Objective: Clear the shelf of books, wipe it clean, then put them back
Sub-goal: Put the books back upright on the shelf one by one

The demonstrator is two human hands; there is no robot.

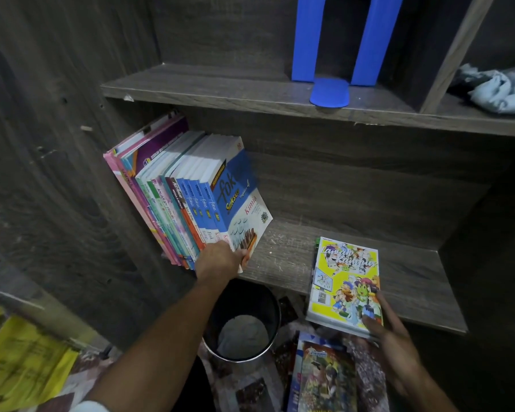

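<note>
A row of upright books (173, 185) leans at the left end of the lower wooden shelf (414, 269). My left hand (217, 260) grips the bottom of the outermost one, a blue "Fokus Sukses Kimia" book (238, 200), which tilts right. My right hand (390, 331) holds the near corner of a thin stack topped by a yellow comic (345, 283), lying flat at the shelf's front edge. A grey cloth (500, 90) lies on the upper shelf at right.
A blue plastic bookend (339, 49) stands on the upper shelf (220, 87). Below the shelf sit a black bin (241, 319) and more comics (324, 376) on the floor. Yellow paper (21, 364) lies lower left. A wooden side panel closes the left.
</note>
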